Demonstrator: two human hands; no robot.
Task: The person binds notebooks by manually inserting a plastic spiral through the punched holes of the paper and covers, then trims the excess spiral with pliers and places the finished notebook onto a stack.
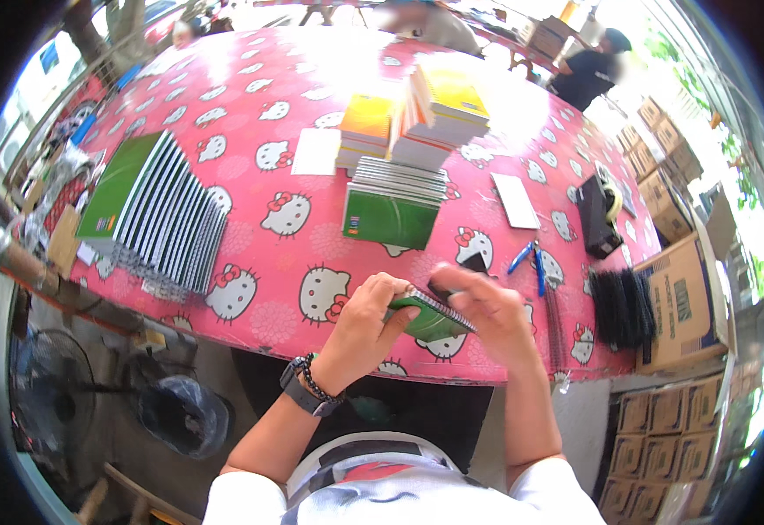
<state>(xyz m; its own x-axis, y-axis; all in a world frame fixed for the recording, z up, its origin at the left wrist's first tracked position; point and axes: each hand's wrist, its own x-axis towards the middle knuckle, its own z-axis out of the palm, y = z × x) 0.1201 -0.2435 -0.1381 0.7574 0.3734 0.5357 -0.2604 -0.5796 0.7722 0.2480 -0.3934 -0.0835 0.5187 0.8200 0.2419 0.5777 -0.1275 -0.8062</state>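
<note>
Green notebook (430, 319), spiral-bound along its right edge, held tilted above the near edge of the worktop (259, 219), just over the pink patterned cloth. Left hand (366, 324) closed in a firm grip around the notebook's left side, thumb on the cover. Right hand (487, 311) blurred, fingers loosely curled over the spiral edge; grip on the notebook hard to confirm. Farther back on the worktop, well apart: a fanned row of green notebooks (159, 214) at left, a short green-covered stack (392, 206) in the middle, taller yellow and orange stacks (417, 118) behind. Blue pens (531, 258) and black spiral coils (623, 306) at right.
</note>
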